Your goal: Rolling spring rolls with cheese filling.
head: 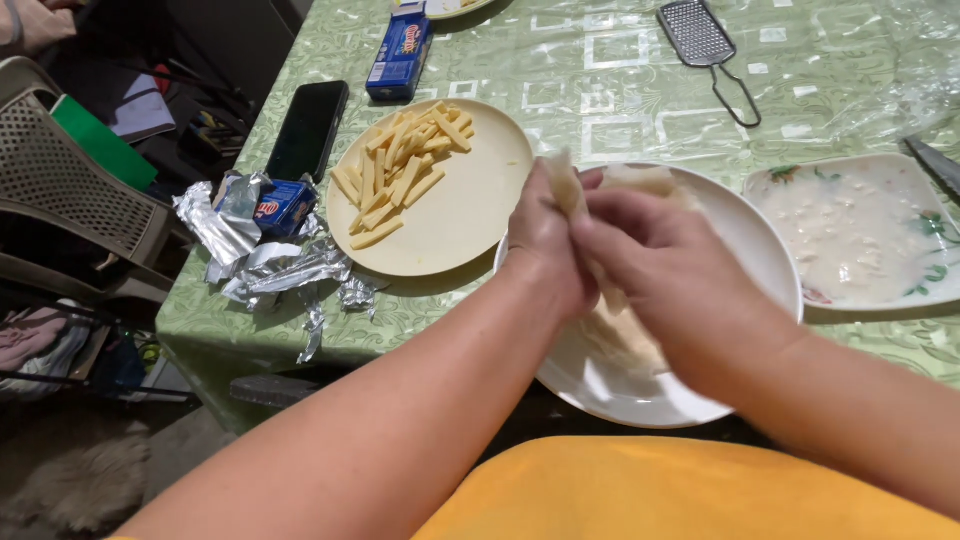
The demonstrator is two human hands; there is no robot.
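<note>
My left hand [545,240] and my right hand [660,270] are closed together on a thin pale wrapper sheet [563,185], holding it above a white round plate [740,235]. More of the pale wrapper [620,335] lies on that plate under my hands. To the left stands a cream plate [470,210] with a pile of pale yellow cheese sticks [400,170].
A square floral dish [865,235] of white creamy sauce sits at the right, a metal grater [705,45] behind it. Crumpled foil [265,260], a small blue box [283,203], a black phone [308,128] and a blue packet [400,55] lie left. A plastic chair [70,180] stands beside the table.
</note>
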